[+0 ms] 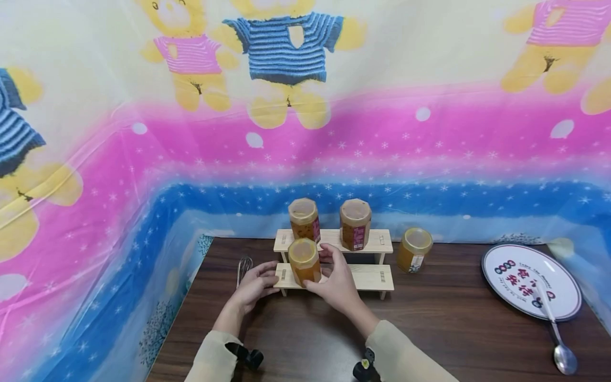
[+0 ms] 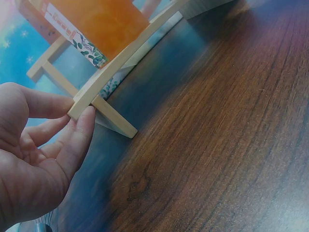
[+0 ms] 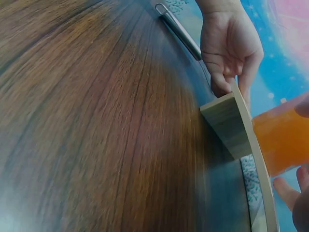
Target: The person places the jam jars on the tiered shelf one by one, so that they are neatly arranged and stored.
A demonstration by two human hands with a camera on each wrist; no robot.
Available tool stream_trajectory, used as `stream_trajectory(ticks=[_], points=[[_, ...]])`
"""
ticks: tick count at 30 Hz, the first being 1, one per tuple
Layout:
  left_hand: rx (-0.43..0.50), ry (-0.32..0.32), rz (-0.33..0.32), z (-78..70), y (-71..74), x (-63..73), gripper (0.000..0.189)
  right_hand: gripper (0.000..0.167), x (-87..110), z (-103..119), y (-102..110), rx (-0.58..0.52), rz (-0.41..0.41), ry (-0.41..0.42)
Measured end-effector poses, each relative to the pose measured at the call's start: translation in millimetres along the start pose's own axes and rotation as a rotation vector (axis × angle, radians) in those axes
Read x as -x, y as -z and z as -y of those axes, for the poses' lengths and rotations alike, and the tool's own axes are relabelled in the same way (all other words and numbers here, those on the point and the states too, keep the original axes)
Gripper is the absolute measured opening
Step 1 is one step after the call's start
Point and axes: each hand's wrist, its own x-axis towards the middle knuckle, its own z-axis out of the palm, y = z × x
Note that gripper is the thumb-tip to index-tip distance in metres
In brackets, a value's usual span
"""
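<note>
A honey-coloured jar (image 1: 304, 262) with a gold lid stands on the lower tier of a small two-tier wooden rack (image 1: 367, 277). My right hand (image 1: 341, 281) holds this jar from the right, thumb at the front and fingers behind. At the lower tier's left end, my left hand (image 1: 255, 286) pinches the board's edge between thumb and fingers, plain in the left wrist view. Two darker jars with pink labels, a left one (image 1: 304, 220) and a right one (image 1: 355, 225), stand on the upper tier. The right wrist view shows only some of my right fingers.
Another gold-lidded jar (image 1: 415, 250) stands on the table (image 1: 439, 329) to the right of the rack. Farther right lies a white plate (image 1: 511, 286) with a spoon (image 1: 565, 358) across its edge. A whisk (image 1: 244, 268) lies left of the rack. Printed cloth (image 1: 382, 138) hangs behind.
</note>
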Motion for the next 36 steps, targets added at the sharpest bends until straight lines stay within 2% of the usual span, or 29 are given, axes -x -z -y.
stream_trajectory(ticks=[5,10,16,21,30,36], points=[[0.002,0.001,-0.006,1.0,-0.4,-0.4,0.057,0.091,7.0,-2.4,10.4,0.004,-0.01,0.013],[0.004,0.006,-0.019,0.4,-0.8,-0.7,0.057,0.092,14.4,-2.4,22.1,0.007,-0.014,0.06],[0.005,0.007,-0.008,0.6,-0.3,-1.7,0.057,0.089,24.7,-5.7,39.9,0.015,-0.047,0.088],[0.0,0.011,-0.002,0.6,0.2,-1.4,0.058,0.087,34.4,-5.3,57.7,0.002,-0.103,0.085],[0.0,0.007,-0.005,-0.1,-1.4,-2.2,0.057,0.079,52.0,22.0,97.4,0.05,-0.234,0.127],[0.0,0.008,-0.008,1.0,-0.7,-2.3,0.058,0.079,55.4,2.9,123.9,0.135,-0.345,0.104]])
